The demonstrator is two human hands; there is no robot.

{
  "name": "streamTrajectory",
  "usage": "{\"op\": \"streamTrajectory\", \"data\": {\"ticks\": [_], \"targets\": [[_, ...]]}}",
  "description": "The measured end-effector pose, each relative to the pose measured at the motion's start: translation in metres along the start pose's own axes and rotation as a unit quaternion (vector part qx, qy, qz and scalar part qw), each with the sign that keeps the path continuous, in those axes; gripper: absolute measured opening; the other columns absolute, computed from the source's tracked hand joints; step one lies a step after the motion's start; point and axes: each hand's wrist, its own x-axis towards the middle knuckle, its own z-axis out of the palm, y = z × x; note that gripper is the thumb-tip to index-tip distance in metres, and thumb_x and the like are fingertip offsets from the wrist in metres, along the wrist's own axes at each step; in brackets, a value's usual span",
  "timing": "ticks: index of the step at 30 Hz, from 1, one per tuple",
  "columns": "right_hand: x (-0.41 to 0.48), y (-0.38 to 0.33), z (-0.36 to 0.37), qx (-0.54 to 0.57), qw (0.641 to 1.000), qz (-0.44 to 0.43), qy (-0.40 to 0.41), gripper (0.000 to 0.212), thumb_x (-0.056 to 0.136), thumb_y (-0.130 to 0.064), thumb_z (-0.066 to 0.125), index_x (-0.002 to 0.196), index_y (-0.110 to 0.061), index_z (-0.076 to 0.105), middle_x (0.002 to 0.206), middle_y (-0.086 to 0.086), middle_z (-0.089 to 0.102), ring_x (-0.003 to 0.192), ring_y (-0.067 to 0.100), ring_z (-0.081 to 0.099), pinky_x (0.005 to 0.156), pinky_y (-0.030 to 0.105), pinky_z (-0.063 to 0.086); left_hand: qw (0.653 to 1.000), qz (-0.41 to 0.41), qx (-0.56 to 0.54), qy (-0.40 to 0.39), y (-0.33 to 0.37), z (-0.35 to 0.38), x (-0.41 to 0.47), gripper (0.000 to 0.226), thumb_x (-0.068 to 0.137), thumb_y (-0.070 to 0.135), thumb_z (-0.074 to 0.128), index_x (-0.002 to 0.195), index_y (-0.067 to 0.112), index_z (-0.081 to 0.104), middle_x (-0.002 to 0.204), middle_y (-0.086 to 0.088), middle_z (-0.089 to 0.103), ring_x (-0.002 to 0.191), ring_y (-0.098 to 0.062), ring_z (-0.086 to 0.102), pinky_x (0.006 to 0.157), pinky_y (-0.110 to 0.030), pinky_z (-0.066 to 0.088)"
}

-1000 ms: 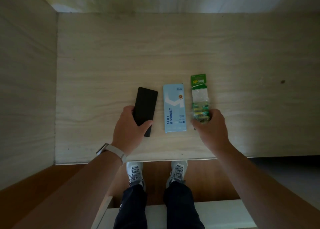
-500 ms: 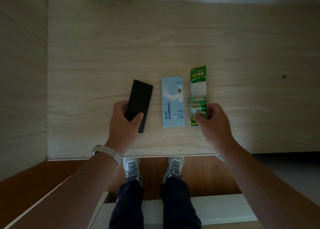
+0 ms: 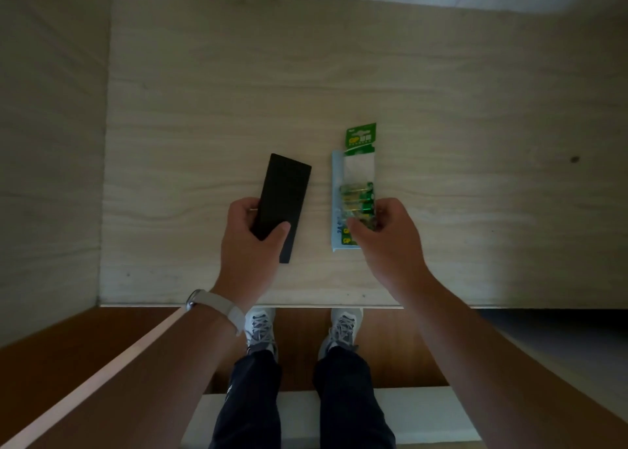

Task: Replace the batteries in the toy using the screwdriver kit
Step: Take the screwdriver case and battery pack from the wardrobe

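Matt black toy [image 3: 284, 197], glossy battery pack [image 3: 359, 190], wood-grain table [image 3: 475, 142].

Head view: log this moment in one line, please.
left hand grips black slab | right hand holds battery pack over blue box

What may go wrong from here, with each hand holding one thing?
The right hand pinches only the near end of the battery pack, over the blue box; the pack may slip or knock the box. The left hand grips the black device near the table edge; a loose grip might drop it.
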Motion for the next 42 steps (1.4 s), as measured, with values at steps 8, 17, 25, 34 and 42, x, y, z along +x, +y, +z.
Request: {"op": "streamTrajectory", "data": {"ticks": [8,17,25,34,42], "targets": [[-0.001,-0.002,0.005,-0.033,0.999,-0.012,0.007,0.023,0.082,-0.029,0.072,0.089,-0.037,0.052,0.082,-0.013,0.062,0.072,-0.014,0.059,0.049,0.005,0.041,1.000,-0.008,-0.001,-0.013,-0.001,0.000,-0.010,0.042,0.090,0.010,0.074,0.100,0.040,0.046,0.100,0.009,0.066,0.078,0.007,0.067,0.057,-0.009,0.051],[-0.006,0.002,0.002,-0.093,0.995,-0.004,0.038,0.035,0.076,-0.047,0.074,0.095,-0.039,0.045,0.089,-0.012,0.052,0.075,-0.016,0.055,0.048,0.008,0.040,1.000,-0.006,-0.009,-0.012,0.001,-0.004,-0.008,0.041,0.089,0.008,0.074,0.100,0.037,0.047,0.099,0.011,0.066,0.078,0.008,0.067,0.058,-0.009,0.051],[-0.012,-0.002,0.024,-0.209,0.977,0.034,0.038,0.090,0.064,-0.066,0.073,0.132,-0.017,0.041,0.120,0.002,0.043,0.114,0.025,0.048,0.087,0.044,0.051,1.000,-0.008,-0.028,-0.007,0.003,-0.007,-0.003,0.042,0.089,0.010,0.075,0.099,0.039,0.047,0.098,0.010,0.066,0.077,0.006,0.069,0.056,-0.011,0.052],[-0.010,-0.004,0.032,-0.264,0.959,0.010,0.099,0.069,0.068,-0.045,0.072,0.120,-0.012,0.043,0.118,0.006,0.047,0.107,0.028,0.047,0.087,0.044,0.043,0.999,-0.017,-0.040,-0.004,0.000,-0.009,-0.010,0.042,0.089,0.009,0.075,0.100,0.037,0.047,0.098,0.010,0.067,0.078,0.006,0.069,0.057,-0.012,0.053],[-0.002,0.000,0.012,-0.140,0.989,0.028,0.040,0.076,0.063,-0.042,0.082,0.123,-0.015,0.044,0.113,0.003,0.055,0.103,0.025,0.058,0.084,0.047,0.055,0.999,-0.016,-0.040,-0.006,-0.001,-0.014,-0.011,0.042,0.089,0.007,0.074,0.102,0.036,0.046,0.099,0.008,0.066,0.076,0.006,0.068,0.058,-0.012,0.054]]}}
